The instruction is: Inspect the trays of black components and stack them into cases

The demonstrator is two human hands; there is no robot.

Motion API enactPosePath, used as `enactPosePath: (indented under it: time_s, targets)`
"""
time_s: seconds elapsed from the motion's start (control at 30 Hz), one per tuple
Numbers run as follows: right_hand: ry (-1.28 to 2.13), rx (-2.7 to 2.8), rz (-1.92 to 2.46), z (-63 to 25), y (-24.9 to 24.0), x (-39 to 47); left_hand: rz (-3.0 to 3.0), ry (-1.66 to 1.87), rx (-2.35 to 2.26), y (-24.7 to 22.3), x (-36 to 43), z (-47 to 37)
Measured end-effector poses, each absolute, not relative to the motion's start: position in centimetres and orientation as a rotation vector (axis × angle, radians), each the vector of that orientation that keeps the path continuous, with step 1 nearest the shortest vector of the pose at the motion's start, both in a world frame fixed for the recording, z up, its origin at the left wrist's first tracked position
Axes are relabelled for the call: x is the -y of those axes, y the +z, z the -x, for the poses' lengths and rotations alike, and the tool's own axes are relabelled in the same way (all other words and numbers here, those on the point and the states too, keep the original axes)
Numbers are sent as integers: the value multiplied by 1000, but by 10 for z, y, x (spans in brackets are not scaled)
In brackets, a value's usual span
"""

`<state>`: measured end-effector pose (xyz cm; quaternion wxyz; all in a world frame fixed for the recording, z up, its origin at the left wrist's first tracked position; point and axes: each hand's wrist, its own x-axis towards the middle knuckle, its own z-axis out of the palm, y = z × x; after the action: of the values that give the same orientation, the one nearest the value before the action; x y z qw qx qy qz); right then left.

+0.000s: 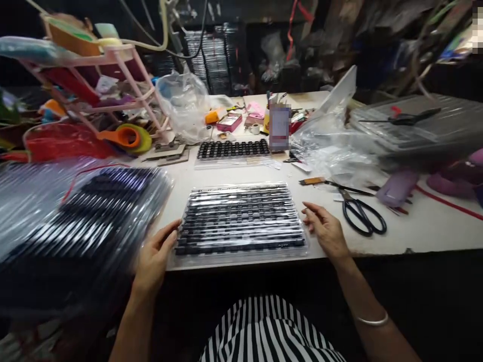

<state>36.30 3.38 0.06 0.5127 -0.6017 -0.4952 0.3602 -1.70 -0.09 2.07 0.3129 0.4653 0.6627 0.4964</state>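
Note:
A clear plastic tray (241,255) filled with rows of glossy black stick-like pieces (241,216) lies flat at the table's front edge. My left hand (156,251) grips its left edge, thumb on the near side and fingers along the rim. Just off the tray's right edge is my right hand (325,231), its fingers apart and slightly bent, holding nothing. Behind the tray sits a smaller black slotted rack (233,148) on a clear base. To the left, a blurred stack of plastic-wrapped trays (94,216) holds more black sticks.
Black-handled scissors (364,216) and an orange cutter (312,181) lie on the right. A phone (279,128) stands upright at the back. Clear plastic bags (339,156) heap at the right rear. A pink shelf (128,75) with an orange tape holder (126,137) before it fills the left rear.

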Motion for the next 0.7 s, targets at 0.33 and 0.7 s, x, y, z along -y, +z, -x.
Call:
enactPosePath:
  time_s: [0.33,0.7]
  targets:
    - [574,1767,1545,-355,1,-55,-1777,807,-1987,24,-42,21]
    - [-126,2417,1839,-321,18,-65,-2070,302,-2231,24,-54,-9]
